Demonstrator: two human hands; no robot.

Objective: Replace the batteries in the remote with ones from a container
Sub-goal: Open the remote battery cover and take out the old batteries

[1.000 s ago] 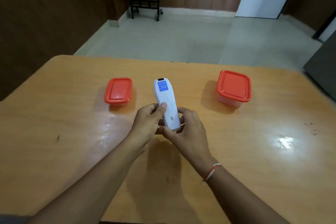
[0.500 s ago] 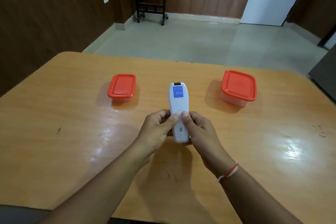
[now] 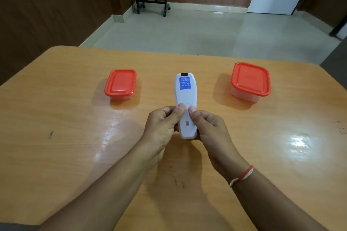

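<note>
Remote (image 3: 185,99) is held back-side up over the middle of the desk (image 3: 56,137), long axis pointing away from the person, blue label at the far end, small code print near the near end. Change vs a sec ago: then it was tilted w/ the far end leaning left and only the left thumb on its back; half a sec ago it had been squared up and both thumbs had come onto the back; now both thumbs sit side by side, nearly touching, about mid-length on the back panel, pressing down. Left hand (image 3: 161,123) grip is closed around the remote's left edge, right hand (image 3: 208,127) grip closed around its right edge, fingers curled under — can't see them below the body. Reads as the setup for sliding the battery cover off: thumbs placed at the top of what's prob the cover, ready to push it toward the near end. Cover looks still seated, no gap or seam opening visible, no batteries showing, so the task is at step one. Two red-lidded containers on the desk, both lids on: small container (image 3: 121,84) far-left of the remote, large container (image 3: 250,81) far-right, each well apart from the hands. Can't tell which one has the fresh batteries; walls are cloudy, contents not readable. Next needs firm thumb pressure + a slide; risk is thumbs slipping on smooth plastic or the cover popping off and dropping to the desk.
</note>
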